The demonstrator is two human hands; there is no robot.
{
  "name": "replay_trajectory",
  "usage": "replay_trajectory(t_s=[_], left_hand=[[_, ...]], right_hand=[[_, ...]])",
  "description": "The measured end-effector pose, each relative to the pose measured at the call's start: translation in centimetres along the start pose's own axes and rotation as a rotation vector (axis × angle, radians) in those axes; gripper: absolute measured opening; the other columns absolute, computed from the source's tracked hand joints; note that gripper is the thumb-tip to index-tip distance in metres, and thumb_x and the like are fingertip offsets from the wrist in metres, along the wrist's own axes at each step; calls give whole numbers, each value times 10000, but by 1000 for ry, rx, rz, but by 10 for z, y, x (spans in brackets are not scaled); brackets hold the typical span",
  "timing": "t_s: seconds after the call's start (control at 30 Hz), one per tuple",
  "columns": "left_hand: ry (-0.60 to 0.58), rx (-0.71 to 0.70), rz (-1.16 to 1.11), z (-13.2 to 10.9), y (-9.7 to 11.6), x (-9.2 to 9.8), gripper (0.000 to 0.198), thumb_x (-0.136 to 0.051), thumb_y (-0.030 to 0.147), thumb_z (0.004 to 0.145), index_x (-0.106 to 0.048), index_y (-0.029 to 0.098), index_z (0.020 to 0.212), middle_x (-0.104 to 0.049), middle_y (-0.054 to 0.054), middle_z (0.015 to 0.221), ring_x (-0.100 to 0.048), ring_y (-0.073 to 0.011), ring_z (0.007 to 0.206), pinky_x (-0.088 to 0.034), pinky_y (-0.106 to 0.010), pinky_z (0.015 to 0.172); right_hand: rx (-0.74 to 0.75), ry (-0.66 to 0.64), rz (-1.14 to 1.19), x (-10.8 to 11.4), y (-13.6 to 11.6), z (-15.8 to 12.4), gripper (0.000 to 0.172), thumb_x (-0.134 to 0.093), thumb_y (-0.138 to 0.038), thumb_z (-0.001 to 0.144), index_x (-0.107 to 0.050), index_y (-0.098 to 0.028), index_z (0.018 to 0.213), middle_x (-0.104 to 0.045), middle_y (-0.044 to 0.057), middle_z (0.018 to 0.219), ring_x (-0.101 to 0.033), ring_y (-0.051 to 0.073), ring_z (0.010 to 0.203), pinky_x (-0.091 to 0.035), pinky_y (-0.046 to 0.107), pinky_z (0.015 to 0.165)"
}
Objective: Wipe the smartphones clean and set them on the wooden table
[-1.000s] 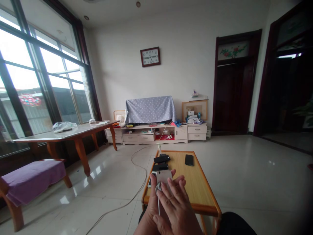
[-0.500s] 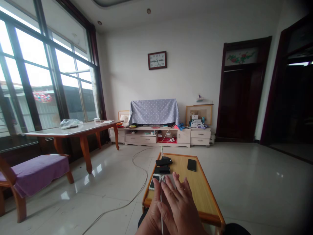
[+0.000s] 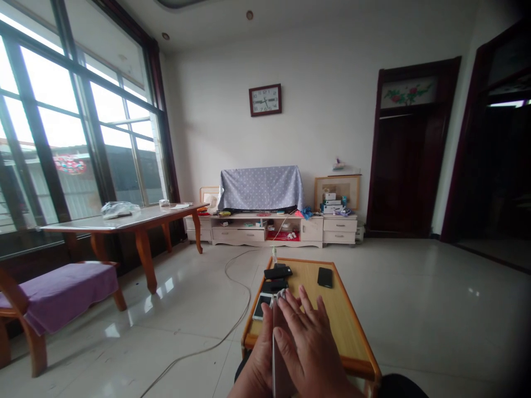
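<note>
Low in front of me, my left hand (image 3: 260, 349) grips a thin, flat tablet-like device (image 3: 280, 365) from its left side, thumb along the edge. The device is tilted nearly on edge, so I see its narrow rim and part of its greyish face. My right hand (image 3: 311, 345) lies over that face with fingers stretched forward and slightly spread. Under its fingertips, at the device's far end, is a pale crumpled cloth (image 3: 281, 293). Just beyond my left thumb, a white phone (image 3: 262, 307) with a dark screen lies on the wooden table (image 3: 344, 326).
Several dark phones lie on the table, among them one black phone (image 3: 325, 277) at the right. A small clear bottle (image 3: 274, 254) stands at its far end. A cable (image 3: 238, 315) crosses the floor on the left, near a purple-covered chair (image 3: 70, 293).
My right hand has shifted slightly right, showing more of the device's face. The pale cloth has moved a little right and farther from me. My left hand keeps its grip.
</note>
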State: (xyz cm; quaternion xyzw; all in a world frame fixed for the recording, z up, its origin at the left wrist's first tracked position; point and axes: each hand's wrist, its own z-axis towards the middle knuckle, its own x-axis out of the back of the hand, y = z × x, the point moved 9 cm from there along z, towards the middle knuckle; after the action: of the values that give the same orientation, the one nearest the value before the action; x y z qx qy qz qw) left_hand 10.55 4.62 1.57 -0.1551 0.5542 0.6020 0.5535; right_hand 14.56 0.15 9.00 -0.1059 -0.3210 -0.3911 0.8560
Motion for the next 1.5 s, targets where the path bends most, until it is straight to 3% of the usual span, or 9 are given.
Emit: replay_trajectory(t_s=[0.2,0.5,0.6,0.77,0.9,1.1,1.23,1.37,1.5], left_hand=[[71,-20,23,-7,15,4,836,-259,787,936,-441,226,1528,-560,-137,1506,-374,-324,1496,-168,-512,1267],[-72,20,43,-1,7,-16,968,-226,896,858,-420,237,1540,-456,-104,1595,-313,-352,1523,-149,-526,1271],[14,-44,33,-4,26,-2,889,-245,825,918,-450,205,1521,-498,-120,1563,-351,-312,1509,-154,-502,1274],[60,-82,-7,-10,45,16,956,-265,857,894,-439,152,1514,-461,-158,1583,-402,-276,1484,-141,-442,1280],[84,-66,-33,-8,31,17,915,-269,828,915,-406,172,1537,-466,-163,1579,-429,-292,1467,-149,-472,1276],[17,11,-96,0,0,-6,961,-270,864,883,-487,155,1493,-424,-127,1612,-259,-328,1548,-207,-483,1265],[101,-2,-114,-4,14,12,900,-309,830,905,-508,161,1473,-516,-150,1543,-389,-320,1488,-235,-482,1251],[152,-30,-102,-7,30,30,892,-323,819,910,-466,164,1499,-503,-168,1550,-506,-282,1406,-236,-441,1246],[99,10,-40,-7,14,23,845,-325,816,909,-509,214,1473,-568,-137,1498,-481,-287,1428,-209,-475,1256]], right_hand=[[95,118,7,-11,-15,-25,582,-571,-486,944,-546,-203,1452,-529,64,1521,-499,387,1394,-460,602,1080],[0,2,-48,-3,8,-2,579,-521,-437,1002,-444,-203,1526,-430,63,1591,-350,409,1488,-380,687,1123],[128,74,-101,-8,-5,-22,540,-550,-467,970,-568,-174,1423,-503,90,1543,-387,395,1471,-332,651,1167],[387,292,-100,-14,-30,-71,446,-543,-611,953,-718,-271,1182,-684,-2,1359,-384,308,1487,-170,584,1272],[378,239,-101,-11,-26,-60,451,-561,-576,950,-701,-250,1229,-674,28,1375,-425,325,1460,-142,611,1268],[102,0,-81,-9,9,-11,496,-540,-449,992,-551,-239,1441,-493,38,1557,-399,363,1471,-358,627,1161],[228,105,-114,-15,-5,-30,501,-541,-492,972,-612,-199,1372,-573,84,1488,-488,338,1413,-361,576,1174],[434,292,-109,-17,-31,-66,428,-507,-563,983,-709,-246,1189,-722,32,1297,-581,259,1325,-317,500,1225],[337,188,-59,-14,-23,-48,454,-547,-529,968,-667,-230,1288,-676,61,1370,-564,296,1346,-359,531,1193]])
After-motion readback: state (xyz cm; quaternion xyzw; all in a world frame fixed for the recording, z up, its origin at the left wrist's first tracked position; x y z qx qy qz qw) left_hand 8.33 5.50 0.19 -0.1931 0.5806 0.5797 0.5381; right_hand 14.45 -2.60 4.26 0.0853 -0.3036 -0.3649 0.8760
